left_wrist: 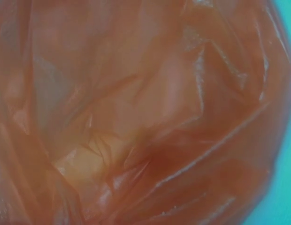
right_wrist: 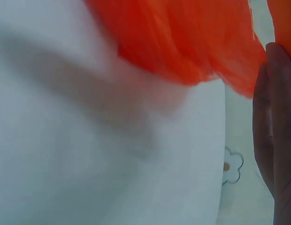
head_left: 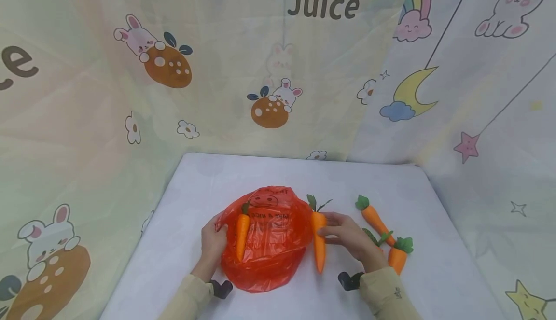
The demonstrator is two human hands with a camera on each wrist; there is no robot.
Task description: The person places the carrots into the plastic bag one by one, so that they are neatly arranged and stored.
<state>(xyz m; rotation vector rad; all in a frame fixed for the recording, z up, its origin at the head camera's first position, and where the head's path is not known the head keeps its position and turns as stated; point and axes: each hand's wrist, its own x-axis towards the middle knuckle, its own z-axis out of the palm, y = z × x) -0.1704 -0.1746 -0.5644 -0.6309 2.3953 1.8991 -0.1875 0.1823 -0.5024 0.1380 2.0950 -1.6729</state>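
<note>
A red plastic bag (head_left: 271, 247) with printed lettering lies spread on the white table. My left hand (head_left: 213, 242) grips its left edge, the fingers partly hidden by the film. The bag (left_wrist: 150, 93) fills nearly the whole left wrist view. An orange carrot (head_left: 242, 238) with a dark green top shows against the left part of the bag. At the bag's right edge, my right hand (head_left: 343, 233) holds another carrot (head_left: 319, 243), leaves up and tip pointing down. In the right wrist view, fingers (right_wrist: 277, 93) lie against this carrot (right_wrist: 284, 23), beside the bag (right_wrist: 173, 37).
Right of my right hand lie several more carrots, among them a long one (head_left: 377, 221) and one with bushy leaves (head_left: 397, 259), partly behind the forearm. The white table (head_left: 208, 175) backs onto a printed cloth (head_left: 226, 69) that also hangs along both sides.
</note>
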